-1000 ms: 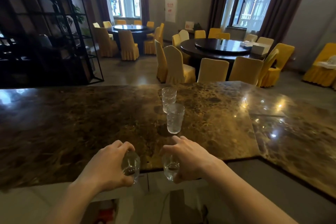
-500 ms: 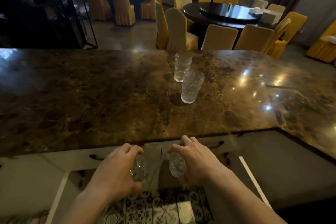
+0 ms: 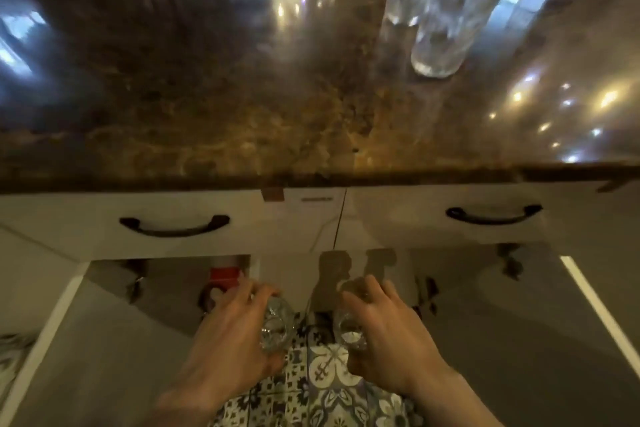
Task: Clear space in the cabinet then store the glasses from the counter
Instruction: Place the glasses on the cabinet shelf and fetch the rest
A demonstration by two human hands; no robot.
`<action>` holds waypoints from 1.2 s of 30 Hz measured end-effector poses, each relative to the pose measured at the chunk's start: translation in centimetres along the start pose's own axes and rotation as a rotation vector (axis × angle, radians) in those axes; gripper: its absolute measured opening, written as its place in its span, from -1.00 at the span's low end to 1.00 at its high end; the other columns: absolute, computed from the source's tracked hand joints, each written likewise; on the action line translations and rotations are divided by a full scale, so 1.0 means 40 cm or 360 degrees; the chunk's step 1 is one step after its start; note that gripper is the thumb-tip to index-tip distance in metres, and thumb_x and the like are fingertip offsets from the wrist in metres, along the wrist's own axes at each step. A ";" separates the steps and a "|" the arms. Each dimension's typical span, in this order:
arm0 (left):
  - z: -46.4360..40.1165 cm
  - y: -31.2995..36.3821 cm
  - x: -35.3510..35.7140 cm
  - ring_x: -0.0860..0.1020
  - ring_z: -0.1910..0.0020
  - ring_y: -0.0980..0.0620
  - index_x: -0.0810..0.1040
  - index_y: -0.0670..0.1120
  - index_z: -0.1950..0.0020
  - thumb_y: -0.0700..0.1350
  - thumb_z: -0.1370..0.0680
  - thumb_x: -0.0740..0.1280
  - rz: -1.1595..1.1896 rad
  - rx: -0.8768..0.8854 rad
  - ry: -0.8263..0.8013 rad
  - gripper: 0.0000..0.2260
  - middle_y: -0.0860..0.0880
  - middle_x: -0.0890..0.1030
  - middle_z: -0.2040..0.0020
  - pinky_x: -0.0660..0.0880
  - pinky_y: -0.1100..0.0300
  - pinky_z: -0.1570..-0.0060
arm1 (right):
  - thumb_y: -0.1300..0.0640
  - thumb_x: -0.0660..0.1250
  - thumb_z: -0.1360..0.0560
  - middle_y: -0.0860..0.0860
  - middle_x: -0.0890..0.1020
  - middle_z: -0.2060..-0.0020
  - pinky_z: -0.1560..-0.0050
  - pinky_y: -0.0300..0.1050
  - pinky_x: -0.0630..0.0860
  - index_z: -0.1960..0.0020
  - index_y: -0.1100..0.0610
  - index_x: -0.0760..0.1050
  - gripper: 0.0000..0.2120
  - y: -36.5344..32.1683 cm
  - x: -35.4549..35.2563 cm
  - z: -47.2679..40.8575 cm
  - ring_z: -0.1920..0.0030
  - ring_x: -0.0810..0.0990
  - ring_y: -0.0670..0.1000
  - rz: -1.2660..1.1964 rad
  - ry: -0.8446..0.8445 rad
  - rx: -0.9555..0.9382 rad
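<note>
My left hand grips a small clear glass, and my right hand grips another clear glass. Both hands are low, below the brown marble counter and in front of the open cabinet under the drawers. On the counter at the upper right stands a tall textured glass, blurred, with a second glass behind it and partly hidden. Inside the cabinet opening something red shows dimly.
Two white drawer fronts with dark curved handles, the left handle and the right handle, sit just under the counter edge. Cabinet doors stand open, one to the left and one to the right. Patterned floor tiles lie below my hands.
My head has tilted down and moved closer. Both hands, each holding a glass, have dropped from counter-edge height to in front of the open cabinet.
</note>
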State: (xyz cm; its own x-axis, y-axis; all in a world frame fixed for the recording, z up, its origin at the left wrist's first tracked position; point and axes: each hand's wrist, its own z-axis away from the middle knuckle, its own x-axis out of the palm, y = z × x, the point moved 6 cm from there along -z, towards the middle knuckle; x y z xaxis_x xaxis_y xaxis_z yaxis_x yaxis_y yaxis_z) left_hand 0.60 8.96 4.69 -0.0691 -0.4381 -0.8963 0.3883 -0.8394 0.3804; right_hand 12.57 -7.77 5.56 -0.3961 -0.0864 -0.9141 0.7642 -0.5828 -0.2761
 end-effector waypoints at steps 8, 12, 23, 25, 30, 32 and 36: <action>-0.133 -0.187 0.339 0.44 -0.19 0.03 0.32 0.18 -0.33 0.21 -0.22 0.53 -0.0018 -0.0118 0.0023 -0.26 0.12 0.42 -0.21 0.50 0.10 -0.11 | -0.04 0.47 -0.32 -0.01 0.29 -0.24 0.01 -0.02 0.51 -0.33 -0.18 0.25 -0.34 0.093 0.369 -0.139 -0.25 0.28 0.12 -0.0034 0.0083 0.0039; -0.250 -0.261 0.462 0.52 0.13 0.11 0.38 0.20 -0.02 0.13 -0.23 0.52 -0.0011 -0.0162 -0.0022 -0.54 0.12 0.49 0.03 0.52 0.21 0.19 | 0.00 0.48 -0.32 0.02 0.37 -0.22 -0.02 0.03 0.53 -0.39 -0.16 0.27 -0.29 0.137 0.534 -0.241 -0.23 0.33 0.14 -0.0013 0.0094 0.0037; -0.536 -0.493 0.778 0.49 -0.18 -0.02 0.33 0.17 -0.35 0.25 -0.24 0.57 -0.0097 -0.0082 0.0205 -0.24 0.04 0.45 -0.27 0.52 0.10 -0.03 | -0.04 0.45 -0.30 -0.04 0.27 -0.25 -0.18 0.06 0.53 -0.38 -0.20 0.27 -0.30 0.274 0.908 -0.532 -0.30 0.24 0.08 -0.0216 0.0162 0.0066; -0.595 -0.538 0.832 0.49 -0.17 -0.02 0.34 0.16 -0.35 0.23 -0.22 0.57 -0.0098 -0.0084 0.0222 -0.23 0.03 0.46 -0.25 0.50 0.11 -0.01 | -0.06 0.48 -0.30 -0.05 0.24 -0.25 -0.20 0.05 0.52 -0.40 -0.20 0.27 -0.28 0.288 0.969 -0.589 -0.31 0.23 0.07 -0.0237 0.0163 0.0062; -0.741 -0.615 0.933 0.50 -0.17 -0.03 0.37 0.15 -0.35 0.19 -0.22 0.55 -0.0105 -0.0097 0.0258 -0.26 0.02 0.47 -0.22 0.50 0.11 -0.03 | -0.09 0.47 -0.34 -0.10 0.26 -0.28 -0.24 0.00 0.51 -0.43 -0.24 0.26 -0.28 0.324 1.082 -0.688 -0.31 0.27 0.03 -0.0216 0.0312 -0.0026; -0.800 -0.633 0.965 0.50 -0.18 -0.03 0.38 0.13 -0.35 0.18 -0.22 0.57 -0.0074 -0.0096 0.0275 -0.25 0.01 0.47 -0.23 0.51 0.10 -0.07 | -0.11 0.44 -0.37 -0.11 0.27 -0.28 -0.22 -0.01 0.51 -0.43 -0.24 0.26 -0.31 0.335 1.116 -0.717 -0.31 0.28 0.03 -0.0211 0.0380 -0.0036; -0.896 -0.646 1.005 0.53 -0.16 -0.06 0.41 0.10 -0.35 0.17 -0.21 0.60 -0.0033 -0.0093 0.0328 -0.24 0.00 0.47 -0.22 0.49 0.10 -0.09 | -0.10 0.43 -0.31 -0.08 0.32 -0.24 -0.08 0.02 0.57 -0.41 -0.25 0.29 -0.30 0.352 1.152 -0.749 -0.25 0.33 0.06 -0.0212 0.0442 -0.0056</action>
State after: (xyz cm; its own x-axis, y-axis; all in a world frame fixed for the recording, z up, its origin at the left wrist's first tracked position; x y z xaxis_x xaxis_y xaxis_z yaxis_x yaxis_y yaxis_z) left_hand 20.73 24.57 -49.36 0.1091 -0.3408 -0.9338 0.4417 -0.8249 0.3527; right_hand 20.33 4.27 -49.33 -0.3436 0.2159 -0.9140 0.7339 -0.5455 -0.4048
